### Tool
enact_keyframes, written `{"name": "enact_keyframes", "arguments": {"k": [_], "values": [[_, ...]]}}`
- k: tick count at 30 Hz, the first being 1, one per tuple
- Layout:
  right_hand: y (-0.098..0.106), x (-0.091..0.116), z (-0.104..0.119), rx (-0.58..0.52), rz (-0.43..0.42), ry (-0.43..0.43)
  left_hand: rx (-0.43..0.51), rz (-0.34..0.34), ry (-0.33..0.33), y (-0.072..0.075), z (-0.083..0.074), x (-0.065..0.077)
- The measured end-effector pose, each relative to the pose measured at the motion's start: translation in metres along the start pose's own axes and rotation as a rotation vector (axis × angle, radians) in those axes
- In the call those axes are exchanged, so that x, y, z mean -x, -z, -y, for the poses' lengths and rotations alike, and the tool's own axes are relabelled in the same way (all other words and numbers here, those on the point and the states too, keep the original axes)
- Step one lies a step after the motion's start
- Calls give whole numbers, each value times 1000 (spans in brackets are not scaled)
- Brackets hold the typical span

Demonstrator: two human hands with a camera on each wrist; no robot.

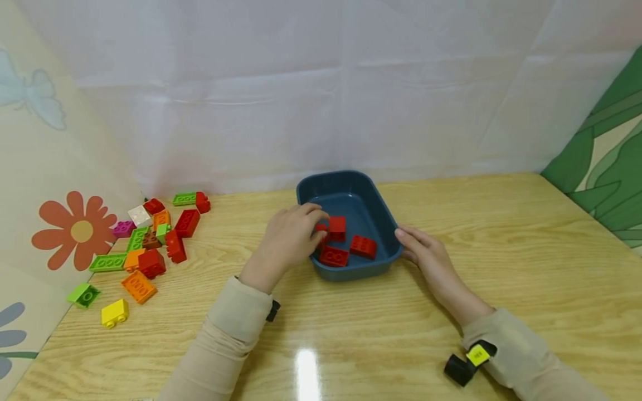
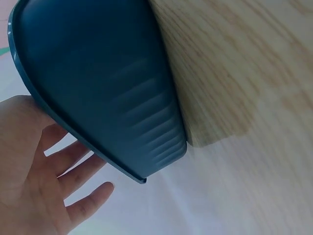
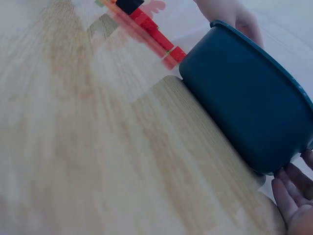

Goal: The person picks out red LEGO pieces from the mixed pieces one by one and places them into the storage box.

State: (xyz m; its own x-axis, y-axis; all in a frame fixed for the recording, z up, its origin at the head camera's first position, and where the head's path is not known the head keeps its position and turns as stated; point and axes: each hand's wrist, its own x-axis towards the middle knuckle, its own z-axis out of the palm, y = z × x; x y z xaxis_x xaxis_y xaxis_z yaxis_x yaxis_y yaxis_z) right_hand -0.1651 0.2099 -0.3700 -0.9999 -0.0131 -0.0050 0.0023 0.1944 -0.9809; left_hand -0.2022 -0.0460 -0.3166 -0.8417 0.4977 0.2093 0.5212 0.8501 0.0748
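Note:
A dark blue plastic bin (image 1: 353,273) stands on the wooden table, with several red toy bricks (image 1: 363,247) lying in its near part. Over the bin's left rim reaches my left hand (image 1: 293,233), a red brick (image 1: 321,228) showing between its thumb and forefinger. The left wrist view has the left hand (image 2: 36,181) beside the bin's wall (image 2: 98,88), its fingertips partly hidden behind the rim. My right hand (image 1: 426,256) grips the right side of the bin, thumb at the rim. Its fingers (image 3: 291,183) touch the bin's lower corner in the right wrist view.
Loose toy bricks in several colours lie at the table's left, among them an orange brick (image 1: 139,287), a yellow brick (image 1: 115,313) and a light green plate brick (image 1: 107,262). A white sheet (image 1: 261,111) hangs behind the table. Decorated panels flank both sides.

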Motion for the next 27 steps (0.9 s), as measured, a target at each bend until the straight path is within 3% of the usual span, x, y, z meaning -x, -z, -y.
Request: {"name": "enact_keyframes", "arguments": {"k": [11, 20, 23, 27], "values": [[-2, -1, 1, -47, -11, -1, -35, -73, 27, 11, 9, 3], [-2, -1, 0, -35, -15, 2, -31, -114, 99, 24, 26, 7], [-1, 0, 0, -24, -15, 0, -9, -102, 129, 27, 32, 10], [-1, 0, 0, -14, -16, -4, 4, -25, 177, 30, 40, 13]]}}
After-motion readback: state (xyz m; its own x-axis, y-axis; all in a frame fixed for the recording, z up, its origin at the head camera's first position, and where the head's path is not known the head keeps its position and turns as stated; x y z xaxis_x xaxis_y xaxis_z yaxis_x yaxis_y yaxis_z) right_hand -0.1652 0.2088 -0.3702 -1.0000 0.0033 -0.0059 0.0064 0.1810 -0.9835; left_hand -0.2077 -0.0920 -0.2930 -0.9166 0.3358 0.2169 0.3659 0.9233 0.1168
